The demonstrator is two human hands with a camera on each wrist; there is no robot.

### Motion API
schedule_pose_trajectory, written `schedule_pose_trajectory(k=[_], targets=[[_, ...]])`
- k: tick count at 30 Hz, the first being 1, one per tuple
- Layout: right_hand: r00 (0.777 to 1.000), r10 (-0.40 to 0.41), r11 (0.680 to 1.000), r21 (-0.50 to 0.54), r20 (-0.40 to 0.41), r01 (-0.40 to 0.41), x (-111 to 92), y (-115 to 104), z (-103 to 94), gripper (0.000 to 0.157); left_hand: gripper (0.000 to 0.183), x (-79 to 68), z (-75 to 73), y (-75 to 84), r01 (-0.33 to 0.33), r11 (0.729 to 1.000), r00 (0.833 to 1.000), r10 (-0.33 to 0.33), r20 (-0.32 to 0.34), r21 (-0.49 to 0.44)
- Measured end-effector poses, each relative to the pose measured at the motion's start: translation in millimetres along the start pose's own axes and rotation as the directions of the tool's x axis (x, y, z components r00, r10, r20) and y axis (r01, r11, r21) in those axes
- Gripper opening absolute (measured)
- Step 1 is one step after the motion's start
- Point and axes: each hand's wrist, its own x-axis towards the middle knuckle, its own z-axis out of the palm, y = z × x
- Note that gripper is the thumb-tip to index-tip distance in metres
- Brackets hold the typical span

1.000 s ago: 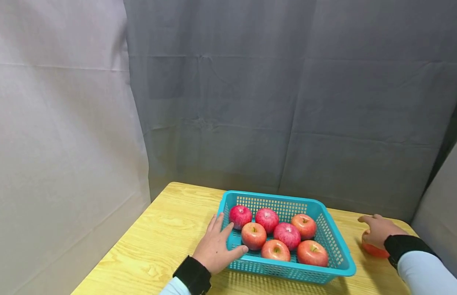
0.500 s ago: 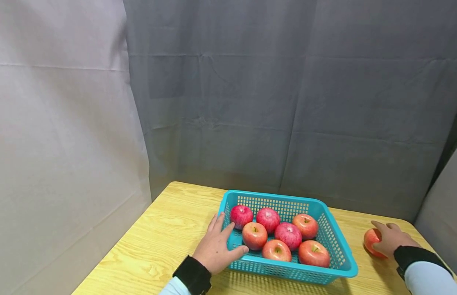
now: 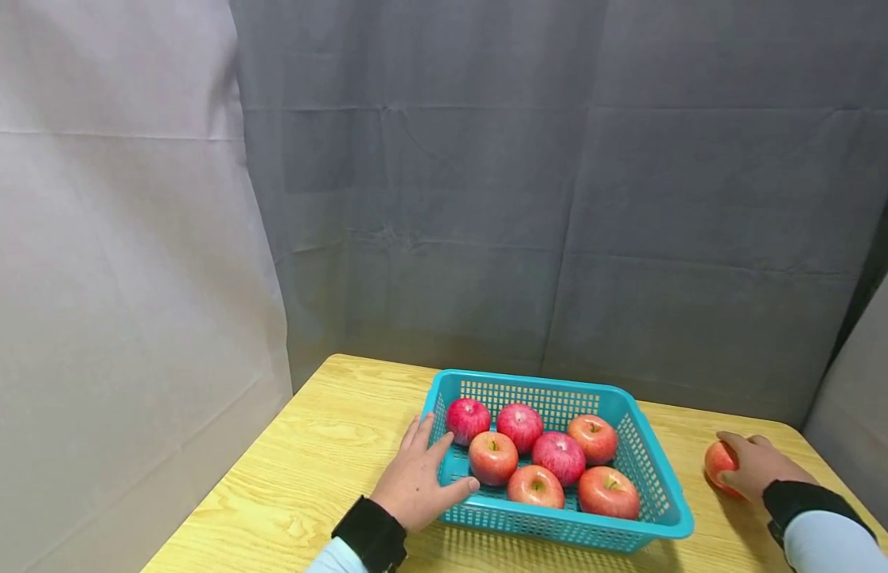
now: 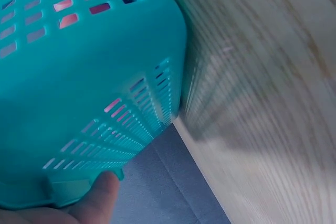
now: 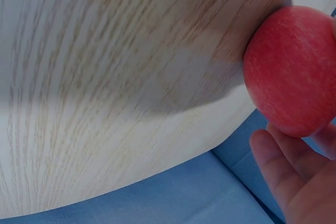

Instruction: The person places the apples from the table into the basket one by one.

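A red apple (image 3: 718, 468) is on the right part of the table, outside the blue plastic basket (image 3: 530, 381). My right hand (image 3: 759, 468) holds it from its right side. The right wrist view has that apple (image 5: 291, 72) large at the right, with fingers (image 5: 278, 171) bent under and behind it and a fingertip at the frame edge. My left hand (image 3: 418, 485) rests with spread fingers on the basket's near left corner. One finger (image 4: 102, 192) lies at the rim in the left wrist view. Inside the basket are several apples (image 3: 493, 458), some deeper pink.
The light wood table (image 3: 301, 477) carries the basket, and its right edge runs just beyond the right hand. A grey cloth (image 3: 444, 199) hangs behind the table. Pale cloth (image 3: 122, 278) hangs at the left, and another pale panel (image 3: 866, 398) stands at the right.
My right hand has shifted from over the apple to its right side, so more of the apple shows, and now holds it. The left hand and basket have stayed put.
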Motion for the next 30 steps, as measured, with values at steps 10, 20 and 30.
schedule_pose_trajectory(k=[10, 20, 30], targets=[[0.997, -0.055, 0.998, 0.019, -0.057, 0.056, -6, 1, -8.0, 0.074, 0.089, 0.9, 1.8, 0.6, -0.017, 1.0, 1.0, 0.017, 0.002, -0.011], [0.957, -0.205, 0.977, 0.017, -0.206, 0.213, -16, -37, -46.2, 0.069, 0.089, -0.3, -0.2, -3.3, 0.013, 1.0, 1.0, -0.013, 0.008, -0.016], [0.911, -0.323, 0.945, -0.042, -0.256, 0.323, -27, -102, -81.6, 0.066, 0.089, 1.3, 0.5, -0.3, 0.007, 1.0, 1.0, -0.007, -0.009, -0.013]])
